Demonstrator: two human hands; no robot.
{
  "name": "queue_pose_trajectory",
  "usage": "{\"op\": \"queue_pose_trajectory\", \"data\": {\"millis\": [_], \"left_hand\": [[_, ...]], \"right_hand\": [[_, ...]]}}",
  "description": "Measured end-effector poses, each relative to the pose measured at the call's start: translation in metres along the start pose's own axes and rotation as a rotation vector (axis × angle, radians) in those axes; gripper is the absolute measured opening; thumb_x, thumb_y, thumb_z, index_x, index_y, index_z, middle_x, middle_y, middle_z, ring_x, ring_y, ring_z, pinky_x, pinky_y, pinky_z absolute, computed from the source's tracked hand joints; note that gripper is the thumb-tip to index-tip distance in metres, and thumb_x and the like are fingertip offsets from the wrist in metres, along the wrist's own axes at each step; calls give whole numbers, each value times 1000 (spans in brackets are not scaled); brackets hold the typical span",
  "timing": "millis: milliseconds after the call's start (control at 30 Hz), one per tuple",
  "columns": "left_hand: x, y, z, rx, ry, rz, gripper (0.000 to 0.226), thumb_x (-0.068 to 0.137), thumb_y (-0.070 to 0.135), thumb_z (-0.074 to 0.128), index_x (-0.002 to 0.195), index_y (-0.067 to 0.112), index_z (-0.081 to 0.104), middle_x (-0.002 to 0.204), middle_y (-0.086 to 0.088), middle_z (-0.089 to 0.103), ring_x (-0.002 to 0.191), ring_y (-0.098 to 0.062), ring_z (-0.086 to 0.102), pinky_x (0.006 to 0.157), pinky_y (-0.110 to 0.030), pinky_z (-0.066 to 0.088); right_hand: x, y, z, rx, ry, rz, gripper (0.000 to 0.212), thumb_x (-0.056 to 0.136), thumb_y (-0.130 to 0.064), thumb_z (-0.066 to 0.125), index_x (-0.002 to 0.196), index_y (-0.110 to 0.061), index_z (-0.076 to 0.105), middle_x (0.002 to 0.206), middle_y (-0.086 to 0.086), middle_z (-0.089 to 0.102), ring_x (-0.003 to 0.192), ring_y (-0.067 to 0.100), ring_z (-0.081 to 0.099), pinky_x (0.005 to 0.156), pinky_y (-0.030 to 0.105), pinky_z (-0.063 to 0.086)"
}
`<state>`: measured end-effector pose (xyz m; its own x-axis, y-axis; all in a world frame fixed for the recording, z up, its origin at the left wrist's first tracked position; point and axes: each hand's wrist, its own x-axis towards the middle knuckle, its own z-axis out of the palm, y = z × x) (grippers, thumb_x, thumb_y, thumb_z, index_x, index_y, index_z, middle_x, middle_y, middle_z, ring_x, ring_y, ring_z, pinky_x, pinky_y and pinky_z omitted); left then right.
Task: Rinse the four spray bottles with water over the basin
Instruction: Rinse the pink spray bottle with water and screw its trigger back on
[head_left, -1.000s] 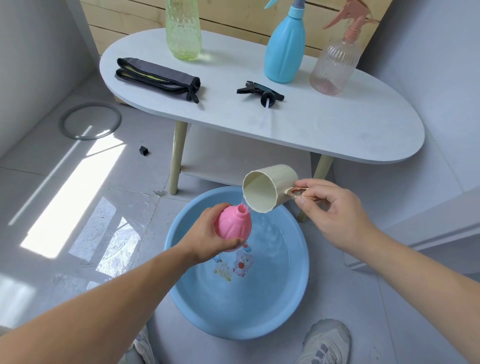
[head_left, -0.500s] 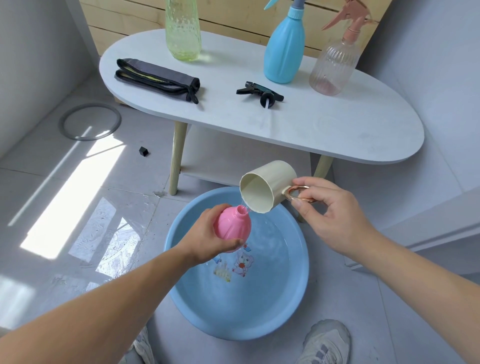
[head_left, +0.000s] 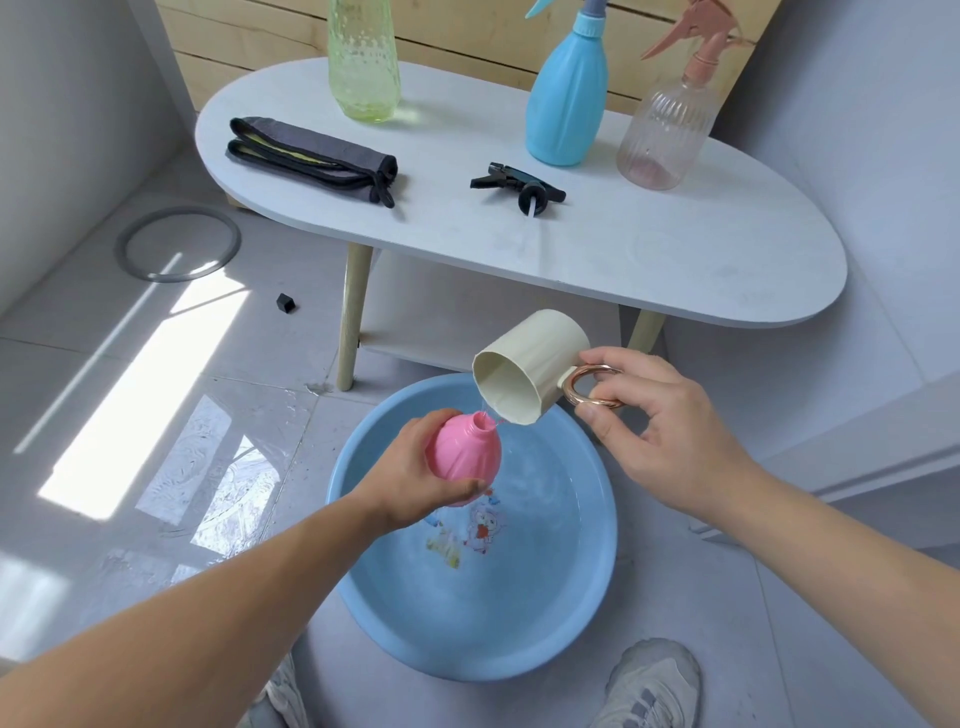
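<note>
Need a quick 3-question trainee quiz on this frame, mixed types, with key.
1. True or false: the blue bottle on the table has its sprayer on.
2. Which hand holds the pink bottle? A) left B) right
3. Fill in: the cup is tipped over the pink bottle's ____.

Key: 1 true. 2 A, left hand; the right hand holds the cup by its handle over the basin. 3 neck.
</note>
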<state>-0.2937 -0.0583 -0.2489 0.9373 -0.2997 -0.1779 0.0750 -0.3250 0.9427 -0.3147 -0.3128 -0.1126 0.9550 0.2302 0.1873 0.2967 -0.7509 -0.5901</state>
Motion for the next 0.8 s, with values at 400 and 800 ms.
{"op": "queue_pose_trajectory", "data": {"millis": [400, 800], "left_hand": [[0, -3, 0, 20, -2, -17, 68, 60, 38, 93, 114, 53, 54, 124, 2, 55, 106, -16, 62, 65, -27, 64], [0, -5, 0, 24, -9, -27, 71, 64, 36, 92, 124, 41, 56, 123, 3, 57, 106, -18, 63, 66, -28, 64]], "right_hand": [[2, 2, 3, -162, 37, -210, 30, 92, -33, 55, 81, -10, 70, 130, 6, 63, 108, 25, 58, 99, 21, 40], [1, 14, 14, -357, 35, -480, 23, 95, -19, 61, 80, -4, 68, 132, 18, 60, 108, 36, 56, 94, 34, 45]]}}
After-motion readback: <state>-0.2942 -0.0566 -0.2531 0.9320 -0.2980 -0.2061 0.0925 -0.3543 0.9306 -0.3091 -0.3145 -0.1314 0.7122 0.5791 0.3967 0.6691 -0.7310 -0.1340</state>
